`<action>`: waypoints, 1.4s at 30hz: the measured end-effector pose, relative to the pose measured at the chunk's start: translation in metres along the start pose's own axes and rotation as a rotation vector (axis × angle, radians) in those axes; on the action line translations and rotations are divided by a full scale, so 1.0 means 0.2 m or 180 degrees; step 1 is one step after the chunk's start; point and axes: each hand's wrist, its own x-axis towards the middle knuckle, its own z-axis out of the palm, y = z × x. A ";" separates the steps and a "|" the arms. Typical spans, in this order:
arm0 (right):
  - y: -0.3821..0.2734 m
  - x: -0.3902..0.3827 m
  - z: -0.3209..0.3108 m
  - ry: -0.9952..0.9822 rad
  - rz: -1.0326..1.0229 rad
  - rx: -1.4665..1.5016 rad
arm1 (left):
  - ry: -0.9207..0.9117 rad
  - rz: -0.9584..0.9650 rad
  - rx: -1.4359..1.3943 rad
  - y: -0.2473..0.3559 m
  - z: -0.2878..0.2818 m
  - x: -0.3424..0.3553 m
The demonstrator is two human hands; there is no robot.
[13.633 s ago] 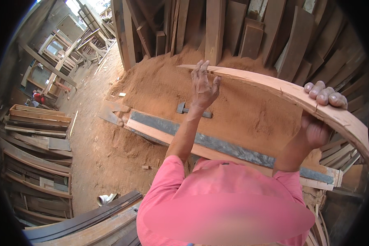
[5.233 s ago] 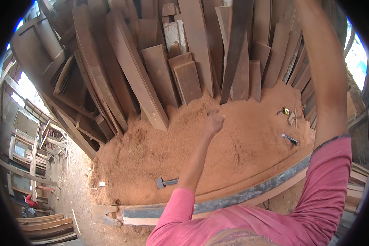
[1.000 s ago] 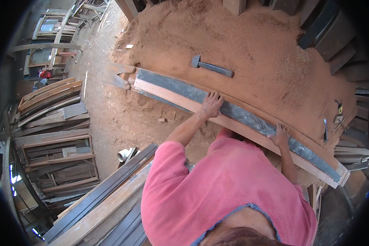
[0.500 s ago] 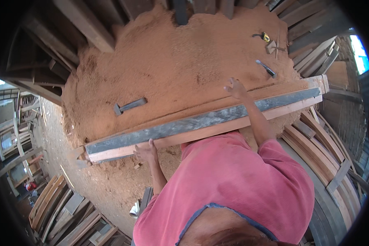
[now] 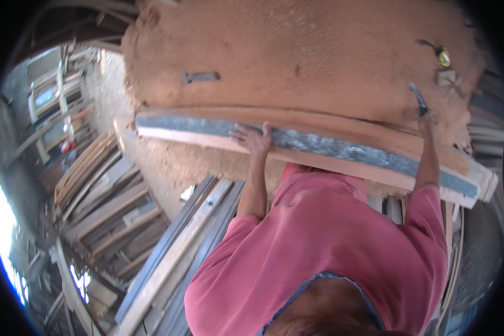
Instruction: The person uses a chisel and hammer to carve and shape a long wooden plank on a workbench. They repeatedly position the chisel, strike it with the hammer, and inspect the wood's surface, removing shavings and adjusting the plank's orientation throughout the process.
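A long plank (image 5: pixel 341 145) with a dark grey, pale-smeared top and a light wood edge is seen stretched crosswise in front of the body, from the left to the lower right. The left hand (image 5: pixel 253 139) is laid over the plank left of its middle, its fingers spread apart and nothing gripped. The right hand (image 5: pixel 425 120) is extended beyond the plank's far edge, to the near, dark end of a slim tool (image 5: pixel 417 98) with a lighter, shiny far end. The right hand is blurred, and whether its fingers are closed on the tool cannot be told.

The ground beyond the plank is covered by reddish-brown sawdust (image 5: pixel 308 50). On it, a hammer (image 5: pixel 201 77) is seen at the left, its head pointed left. Past the slim tool, a small wood block (image 5: pixel 447 78) and a yellow and black tape measure (image 5: pixel 443 56) are found near each other. Long boards (image 5: pixel 176 252) are stacked at the lower left, beside the pink shirt (image 5: pixel 319 235).
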 end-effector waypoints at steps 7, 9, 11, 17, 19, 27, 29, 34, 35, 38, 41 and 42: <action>-0.09 -0.04 0.15 -0.0331 -0.0160 -0.0594 | 0.0048 -0.0228 -0.0171 0.02 0.00 -0.06; -0.26 -0.18 0.02 -0.0906 -0.0034 -0.0230 | 0.0077 -0.0309 -0.0153 0.01 0.03 -0.07; -0.55 -0.40 -0.24 -0.1329 0.0008 0.0164 | 0.0097 -0.0339 -0.0129 0.00 0.03 -0.06; -1.22 -0.85 -0.26 -0.0501 -0.1817 0.0873 | 0.0216 -0.0188 -0.0349 0.02 -0.01 -0.06; -1.60 -1.02 -0.41 -0.1440 -0.1693 0.0861 | 0.0222 -0.0106 -0.0382 0.01 -0.02 -0.06; -2.49 -1.38 -0.22 -0.2282 -0.3272 0.1377 | 0.0059 -0.0188 -0.0941 -0.28 -0.26 -0.04; -2.61 -1.46 -0.16 -0.2379 -0.3185 0.1213 | 0.0774 -0.0570 -0.0752 -0.53 -0.16 0.06; -2.79 -1.50 -0.07 -0.2690 -0.3030 0.1301 | 0.0260 -0.2427 -0.3195 -0.89 -0.31 0.42; -2.82 -1.50 -0.07 -0.2771 -0.3013 0.1290 | 0.0549 -0.2547 -0.3530 -0.93 -0.21 0.46; -2.87 -1.43 -0.10 -0.2973 -0.3136 0.0734 | 0.1195 -0.2814 -0.3985 -0.90 -0.01 0.54; -2.88 -1.37 -0.15 -0.3067 -0.3121 0.0816 | 0.1369 -0.2884 -0.3555 -0.83 -0.04 0.57; -2.89 -1.35 -0.16 -0.3116 -0.3219 0.0727 | 0.1486 -0.2816 -0.3533 -0.83 -0.03 0.57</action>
